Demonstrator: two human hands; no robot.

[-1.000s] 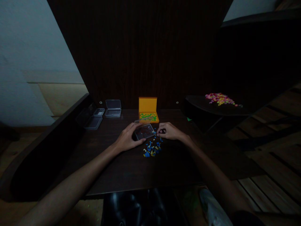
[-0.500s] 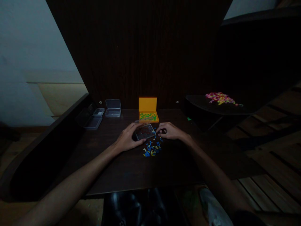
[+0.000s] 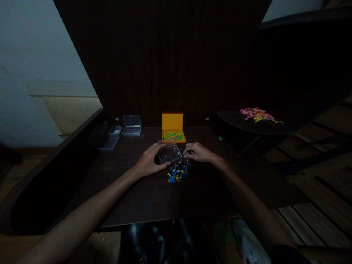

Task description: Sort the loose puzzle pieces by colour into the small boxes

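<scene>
On the dark wooden table [image 3: 154, 198], my left hand [image 3: 148, 161] grips the left side of a small clear plastic box [image 3: 169, 154] that seems to hold a few dark red pieces. My right hand [image 3: 198, 153] rests just right of the box, its fingers curled in a pinch by the box's right edge; what they pinch is too small to make out. A scatter of small blue, yellow and white pieces [image 3: 178, 173] lies just in front of the box. Behind it stands an open orange box [image 3: 173, 128] with green and yellow pieces inside.
Several clear plastic boxes [image 3: 132, 126] sit at the table's back left, near a dark raised side board [image 3: 55, 165]. A pile of pink and yellow pieces [image 3: 257, 114] lies on a dark side surface to the right. Dark wall panel behind; wooden floorboards at right.
Almost nothing has moved. My right hand's fingers shifted slightly at the clear box's right edge; my left hand keeps its hold on the box.
</scene>
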